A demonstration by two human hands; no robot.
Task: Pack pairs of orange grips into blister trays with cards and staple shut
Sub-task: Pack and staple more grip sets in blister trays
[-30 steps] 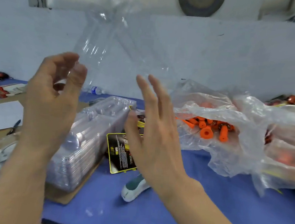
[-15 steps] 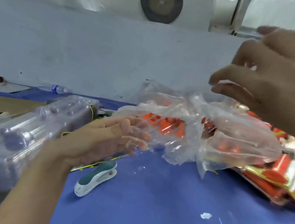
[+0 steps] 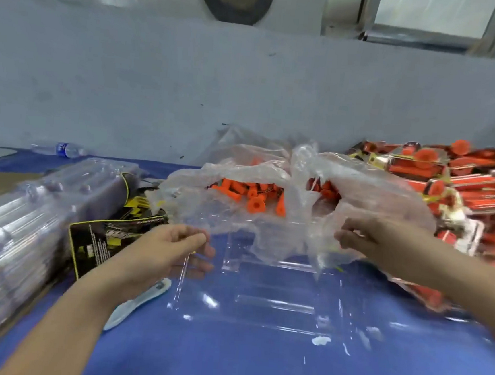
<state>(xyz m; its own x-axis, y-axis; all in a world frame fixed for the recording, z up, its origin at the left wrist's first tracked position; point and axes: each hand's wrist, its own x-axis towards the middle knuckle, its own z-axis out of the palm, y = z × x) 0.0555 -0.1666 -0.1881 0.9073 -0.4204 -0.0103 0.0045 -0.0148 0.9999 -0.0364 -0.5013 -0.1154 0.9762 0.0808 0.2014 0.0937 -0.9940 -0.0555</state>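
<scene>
A clear blister tray [image 3: 275,297] lies opened flat on the blue table [image 3: 225,362] in front of me. My left hand [image 3: 172,249] pinches its left edge between thumb and fingers. Just behind the tray, a crumpled clear plastic bag [image 3: 368,192] holds several loose orange grips [image 3: 251,199]. My right hand [image 3: 367,239] is at the bag's lower right fold, fingers curled into the film. Black and yellow cards [image 3: 101,240] lie left of my left hand. A white and teal stapler [image 3: 137,303] lies partly under my left wrist.
A long stack of clear blister trays [image 3: 28,213] lies on cardboard at the left. Finished orange packs [image 3: 473,189] are piled at the right. A water bottle [image 3: 61,149] lies by the grey wall. The table's front edge runs just below the tray.
My right hand has come down from high on the right to the bag. My left hand moved to the tray's left edge. The open tray now lies flat in front of me.
</scene>
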